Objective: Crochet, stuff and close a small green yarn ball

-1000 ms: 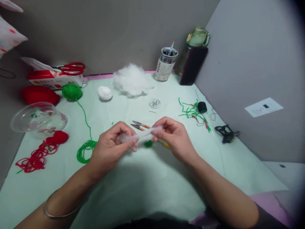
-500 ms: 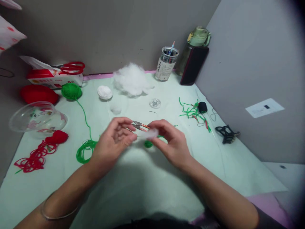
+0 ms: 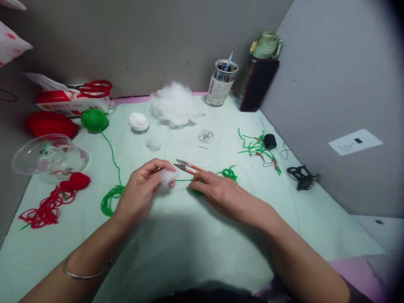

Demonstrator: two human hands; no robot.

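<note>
Currently the left hand (image 3: 137, 191) pinches a small tuft of stuffing (image 3: 167, 179) between thumb and fingers, lifted above the pale green cloth (image 3: 202, 252). The right hand (image 3: 221, 193) is bent downward with its fingertips over a small green piece (image 3: 196, 192), most of which is hidden; whether the fingers are closed on it I cannot tell. The two hands are apart, and a green strand (image 3: 183, 180) runs across the space between them.

Just beyond the right fingers lie the snips (image 3: 184, 166), blades parted and pointing left, their handles partly behind that hand. A loose green tangle (image 3: 229, 173) sits on its far side.

Near the left hand is a coil of green yarn (image 3: 109, 200), partly covered by the wrist, with a line leading back to a green ball (image 3: 94, 120). A second, smaller wad of stuffing (image 3: 153, 144) rests on the cloth past the left fingers, and a white ball (image 3: 139, 122) stands behind it. The large heap of stuffing (image 3: 176, 105) lies by the back wall, with a small clear dish (image 3: 206, 136) in front and to its right. Farther right, green and red scraps (image 3: 252, 146) spread beside a black spool (image 3: 269, 141). Red yarn (image 3: 42, 210) lies at far left.
</note>
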